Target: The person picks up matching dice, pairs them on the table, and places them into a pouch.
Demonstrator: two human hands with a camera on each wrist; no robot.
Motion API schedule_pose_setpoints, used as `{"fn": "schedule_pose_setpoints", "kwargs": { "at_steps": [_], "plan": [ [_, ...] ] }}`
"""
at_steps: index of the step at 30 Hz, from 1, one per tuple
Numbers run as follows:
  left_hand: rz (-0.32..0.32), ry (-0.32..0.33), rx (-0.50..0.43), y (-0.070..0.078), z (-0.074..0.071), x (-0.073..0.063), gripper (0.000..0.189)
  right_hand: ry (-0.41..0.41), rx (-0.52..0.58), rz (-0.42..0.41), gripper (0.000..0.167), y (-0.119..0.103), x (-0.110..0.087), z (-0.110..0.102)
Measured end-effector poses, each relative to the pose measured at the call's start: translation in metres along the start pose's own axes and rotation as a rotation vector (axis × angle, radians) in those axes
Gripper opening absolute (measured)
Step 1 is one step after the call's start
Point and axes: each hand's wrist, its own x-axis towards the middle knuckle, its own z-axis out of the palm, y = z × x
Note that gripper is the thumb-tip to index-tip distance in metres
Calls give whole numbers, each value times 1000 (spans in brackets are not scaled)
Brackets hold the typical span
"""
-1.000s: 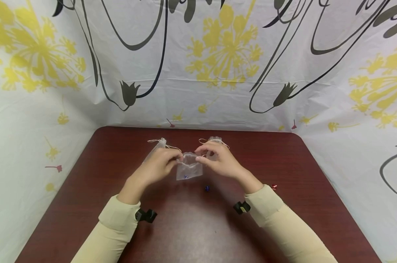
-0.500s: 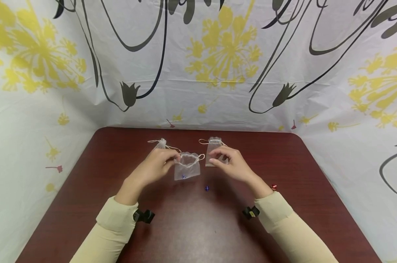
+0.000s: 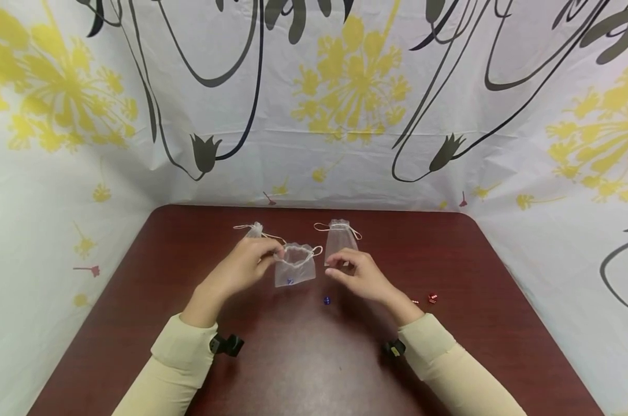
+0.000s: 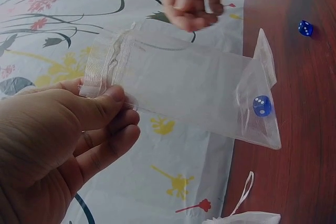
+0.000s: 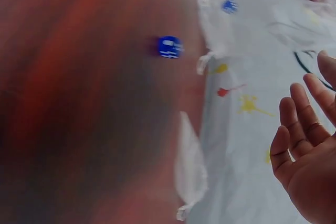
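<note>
My left hand [image 3: 246, 260] pinches the rim of a sheer white drawstring pouch [image 3: 296, 270] between thumb and fingers. The pouch's mouth gapes, and a blue die [image 4: 262, 106] shows through the mesh at its bottom. My right hand [image 3: 359, 274] holds nothing; its fingers are loosely bent to the right of that pouch, over the front of another pouch. A second blue die [image 3: 327, 300] lies on the table, just in front of and below the right fingertips. In the right wrist view this loose blue die [image 5: 169, 47] is a little blurred.
One sheer pouch [image 3: 338, 240] lies flat behind my right hand. Another pouch [image 3: 255, 231], its neck gathered, is partly hidden behind my left hand. Red dice [image 3: 432, 298] lie right of my right wrist on the dark red table [image 3: 293, 370]. A patterned cloth [image 3: 314, 190] hangs behind.
My right hand has let go of the held pouch's rim, moved right, then come down nearer the loose blue die. My left hand keeps its grip, having shifted slightly left.
</note>
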Motion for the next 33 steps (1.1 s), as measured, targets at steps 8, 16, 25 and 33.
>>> {"fn": "schedule_pose_setpoints", "kwargs": {
  "at_steps": [8, 16, 25, 33],
  "plan": [
    [-5, 1, -11, 0, 1, -2, 19, -88, -27, 54, 18, 17, -17, 21],
    [-4, 6, -5, -2, 2, -3, 19, -174, -26, 149, 19, 30, -24, 31],
    [-18, 0, -6, -4, 2, -4, 18, -213, -44, 107, 16, 35, -28, 34],
    [-28, -9, 7, -4, 1, -5, 20, -237, -69, 74, 21, 38, -29, 36]
  ]
}}
